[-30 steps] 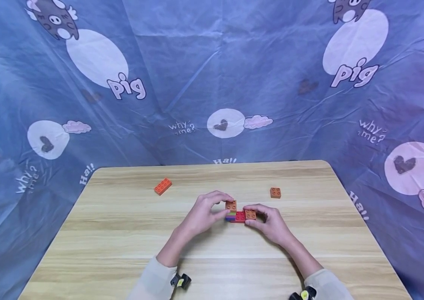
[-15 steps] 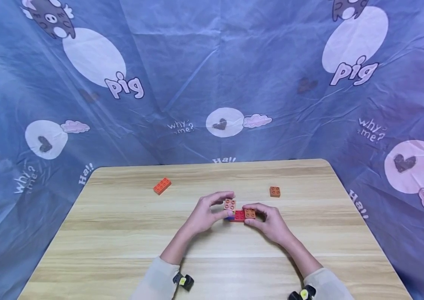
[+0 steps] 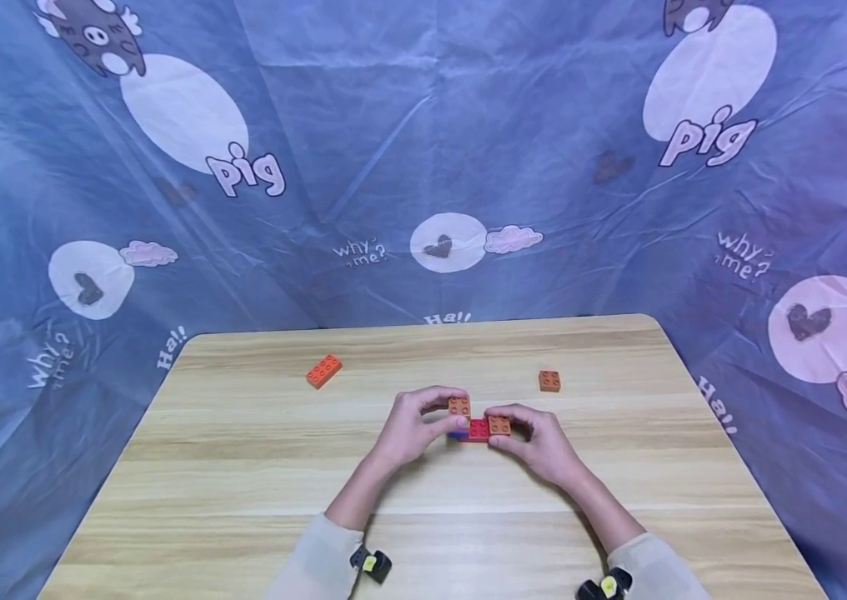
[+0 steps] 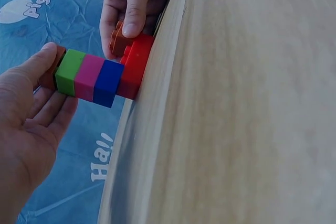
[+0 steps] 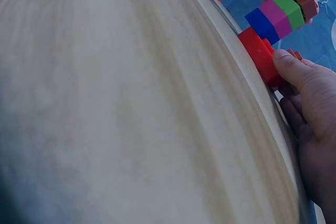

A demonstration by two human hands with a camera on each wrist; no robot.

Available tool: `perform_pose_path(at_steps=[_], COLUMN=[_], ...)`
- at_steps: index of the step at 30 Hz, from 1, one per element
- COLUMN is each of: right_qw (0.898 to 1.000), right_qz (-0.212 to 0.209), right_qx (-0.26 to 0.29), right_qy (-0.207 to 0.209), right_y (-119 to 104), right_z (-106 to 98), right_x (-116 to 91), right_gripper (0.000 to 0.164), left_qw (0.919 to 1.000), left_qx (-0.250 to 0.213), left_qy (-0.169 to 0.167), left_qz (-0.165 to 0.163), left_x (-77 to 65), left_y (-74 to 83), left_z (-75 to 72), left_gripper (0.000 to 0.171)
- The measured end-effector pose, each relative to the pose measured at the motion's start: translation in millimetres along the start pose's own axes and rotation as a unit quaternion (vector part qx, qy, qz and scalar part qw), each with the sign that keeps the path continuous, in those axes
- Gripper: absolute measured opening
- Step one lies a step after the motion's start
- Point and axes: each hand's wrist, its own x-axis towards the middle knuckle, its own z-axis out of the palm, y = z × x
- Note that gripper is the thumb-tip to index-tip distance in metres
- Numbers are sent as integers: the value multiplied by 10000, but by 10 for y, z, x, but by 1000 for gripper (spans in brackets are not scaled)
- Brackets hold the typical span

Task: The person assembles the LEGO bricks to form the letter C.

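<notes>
In the head view, my left hand [image 3: 412, 427] pinches the brown brick [image 3: 458, 405] at the top of a small stack. Below that brick come a green brick [image 4: 70, 73], a pink brick [image 4: 89, 78] and a blue brick [image 4: 108, 83], seen clearly in the left wrist view. The stack stands on the left end of a red brick [image 3: 478, 429], which lies low at the table. My right hand [image 3: 539, 442] grips a second brown brick [image 3: 499, 426] on the red brick's right end, thumb in front and fingers behind.
An orange brick [image 3: 324, 372] lies at the back left of the wooden table [image 3: 243, 483]. Another brown brick [image 3: 549, 381] sits at the back right. A blue printed cloth [image 3: 363, 167] hangs behind the table and along its sides.
The left thumb has shifted across the front of the stack and now covers the green brick in the head view. The top brown brick tilted slightly, then levelled. My right hand stays put.
</notes>
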Motion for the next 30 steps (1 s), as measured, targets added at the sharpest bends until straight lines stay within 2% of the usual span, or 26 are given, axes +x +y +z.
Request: perform_pose_path(at_steps=[7, 16, 19, 21, 24, 27, 30], right_qw=[10000, 9999, 9999, 10000, 10000, 10000, 10000], right_qz=[-14, -100, -116, -86, -11, -2, 1], right_qx=[-7, -62, -52, -49, -44, -40, -5], right_qy=[-47, 4, 3, 2, -13, -23, -24], right_y=[15, 26, 18, 17, 18, 17, 18], right_z=[-14, -3, 2, 1, -1, -4, -6], right_x=[11, -3, -3, -1, -6, -6, -2], right_gripper=[41, 42, 41, 41, 41, 41, 41], left_qw=[9999, 9999, 9997, 9995, 9983, 9957, 9948], left_qx=[-55, 102, 161, 61, -351, -722, -834], left_qy=[70, -49, -167, -267, -447, -570, -579], left_qz=[-147, -81, 64, 152, 146, 99, 43], left_x=[3, 8, 12, 14, 15, 18, 19], left_y=[39, 65, 25, -5, -50, -95, -117], left_z=[6, -5, -17, -20, -5, 25, 54], left_gripper=[36, 34, 41, 46, 48, 41, 35])
